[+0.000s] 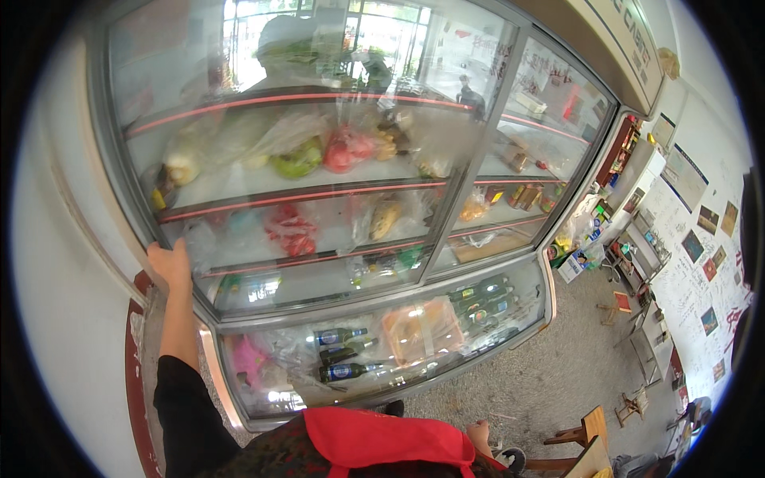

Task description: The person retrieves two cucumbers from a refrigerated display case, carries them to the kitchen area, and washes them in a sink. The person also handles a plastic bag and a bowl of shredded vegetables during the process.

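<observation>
My left hand is at the left edge of a glass-fronted display refrigerator, its fingers at the metal frame of the sliding glass door. Whether the fingers grip the frame cannot be told. My right hand hangs low beside the red apron; its fingers look curled, and what it may hold is hidden. Behind the closed glass, a green bag, a red plastic bag and another red bag lie on the shelves. Below, green glass bottles lie beside a pink-orange tray under plastic.
A white wall stands close on the left. Wooden stools are at the lower right, with a metal rack and tables farther along the right wall. Cartons and bags stand beside the refrigerator.
</observation>
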Demonstrator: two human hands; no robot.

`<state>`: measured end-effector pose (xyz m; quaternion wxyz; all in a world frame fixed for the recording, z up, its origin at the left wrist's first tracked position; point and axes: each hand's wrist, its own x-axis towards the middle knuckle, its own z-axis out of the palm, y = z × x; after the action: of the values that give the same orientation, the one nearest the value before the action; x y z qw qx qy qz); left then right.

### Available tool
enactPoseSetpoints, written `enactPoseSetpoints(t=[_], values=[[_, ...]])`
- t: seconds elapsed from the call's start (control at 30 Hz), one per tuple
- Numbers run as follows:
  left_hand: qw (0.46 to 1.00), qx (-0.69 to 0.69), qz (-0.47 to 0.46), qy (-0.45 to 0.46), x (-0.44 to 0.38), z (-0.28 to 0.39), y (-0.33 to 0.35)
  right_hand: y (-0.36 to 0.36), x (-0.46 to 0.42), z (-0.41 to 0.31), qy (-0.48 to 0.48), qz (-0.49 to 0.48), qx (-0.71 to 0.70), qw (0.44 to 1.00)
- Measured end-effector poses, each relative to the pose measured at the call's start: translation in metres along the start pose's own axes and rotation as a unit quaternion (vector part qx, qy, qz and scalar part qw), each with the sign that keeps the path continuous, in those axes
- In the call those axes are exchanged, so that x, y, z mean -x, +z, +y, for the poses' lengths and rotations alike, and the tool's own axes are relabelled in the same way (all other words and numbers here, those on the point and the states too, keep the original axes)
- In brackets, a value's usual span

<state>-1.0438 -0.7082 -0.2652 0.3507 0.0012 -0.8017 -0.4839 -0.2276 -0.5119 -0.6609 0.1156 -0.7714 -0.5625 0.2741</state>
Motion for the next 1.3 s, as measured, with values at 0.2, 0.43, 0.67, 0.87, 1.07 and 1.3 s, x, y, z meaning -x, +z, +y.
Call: enactPoseSetpoints(t=[0.2, 0.43, 0.67, 0.87, 1.07, 1.3], values=[[0.998, 0.043, -0.042, 0.017, 0.05, 0.036, 0.018, -0.024, -0.022, -0.055, 0.031, -0.152, 0.056, 0.986], [0.969, 0.187, -0.154, 0.037, 0.178, 0.119, 0.069, -0.041, -0.124, -0.127, -0.098, -0.117, -0.003, 0.988], [0.903, 0.274, -0.33, 0.039, 0.294, 0.233, 0.098, 0.02, -0.272, -0.093, -0.286, -0.244, 0.129, 0.918], [0.805, 0.305, -0.508, 0.028, 0.363, 0.297, 0.136, 0.039, -0.269, -0.17, -0.352, -0.3, 0.151, 0.873], [0.728, 0.267, -0.611, 0.16, 0.406, 0.354, 0.152, 0.093, -0.242, -0.233, -0.381, -0.361, 0.142, 0.839], [0.792, 0.265, -0.47, 0.285, 0.294, 0.398, 0.138, 0.089, -0.214, -0.244, -0.351, -0.379, 0.075, 0.853]])
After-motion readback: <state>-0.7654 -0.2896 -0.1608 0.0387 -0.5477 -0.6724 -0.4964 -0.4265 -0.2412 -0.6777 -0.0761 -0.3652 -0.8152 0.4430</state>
